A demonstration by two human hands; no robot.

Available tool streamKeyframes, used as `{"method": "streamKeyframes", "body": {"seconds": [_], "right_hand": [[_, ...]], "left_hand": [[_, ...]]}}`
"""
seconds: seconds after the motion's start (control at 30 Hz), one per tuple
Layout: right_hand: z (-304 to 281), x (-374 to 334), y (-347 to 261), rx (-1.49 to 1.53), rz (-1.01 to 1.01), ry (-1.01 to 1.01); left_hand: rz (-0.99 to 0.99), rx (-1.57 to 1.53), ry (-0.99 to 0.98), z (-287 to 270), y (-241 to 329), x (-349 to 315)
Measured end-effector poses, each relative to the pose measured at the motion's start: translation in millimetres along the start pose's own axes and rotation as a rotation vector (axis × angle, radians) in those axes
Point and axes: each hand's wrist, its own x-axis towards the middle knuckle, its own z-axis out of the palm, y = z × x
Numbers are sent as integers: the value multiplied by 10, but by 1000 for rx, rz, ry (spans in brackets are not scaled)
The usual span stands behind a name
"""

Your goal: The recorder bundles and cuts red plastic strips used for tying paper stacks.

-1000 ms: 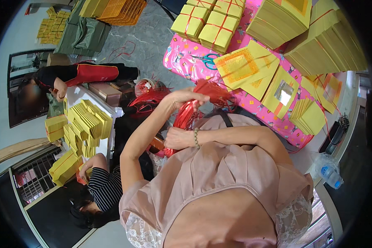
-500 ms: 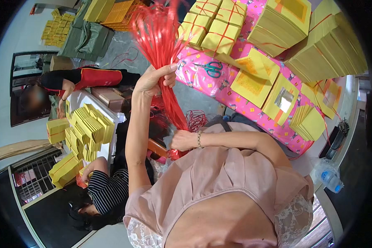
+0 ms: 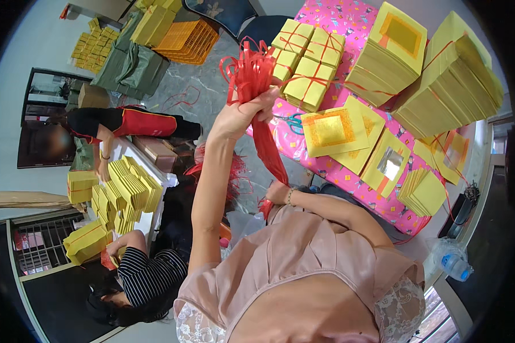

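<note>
A long bundle of shiny red plastic ribbon [image 3: 267, 147] stretches between my two hands. My left hand [image 3: 245, 114], raised high, is closed round its upper part, and ribbon loops stick out above the fist. Lower down, close to my body, my right hand [image 3: 278, 193] is closed round the bundle's other end; its fingers are partly hidden. Beyond the ribbon lie scissors with teal handles [image 3: 294, 123] on a table under a pink patterned cover [image 3: 320, 166]. Printed yellow paper sheets [image 3: 335, 132] lie beside the scissors, and bundles of yellow paper tied with red ribbon [image 3: 309, 86] sit behind.
Tall yellow paper stacks [image 3: 386, 63] stand at the table's far right. At left, two people work by a white table [image 3: 154, 201] holding folded yellow paper. An orange crate [image 3: 189, 41] and green sacks [image 3: 134, 74] are on the floor. A plastic bottle [image 3: 456, 265] lies at the right.
My left hand has moved up and right. The wide fan of loose strands above it is now a compact tuft of loops. The view has shifted, and a printed sheet now lies flatter.
</note>
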Motion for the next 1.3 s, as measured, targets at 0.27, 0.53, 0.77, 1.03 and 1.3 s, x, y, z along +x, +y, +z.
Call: {"method": "streamKeyframes", "body": {"seconds": [0.27, 0.53, 0.77, 1.03, 1.3], "right_hand": [[-870, 125, -213, 170, -104, 6], [-2717, 190, 243, -144, 417, 915], [-3114, 215, 814, 78, 580, 680], [-2826, 581, 814, 1322, 348, 972], [-2706, 806, 557, 1339, 406, 968]], "left_hand": [[-96, -75, 64, -36, -191, 17], [-111, -116, 129, -181, -430, -161], [-45, -126, 43, -88, -465, -267], [321, 350, 98, 89, -790, -142], [489, 641, 403, 111, -1150, -207]]}}
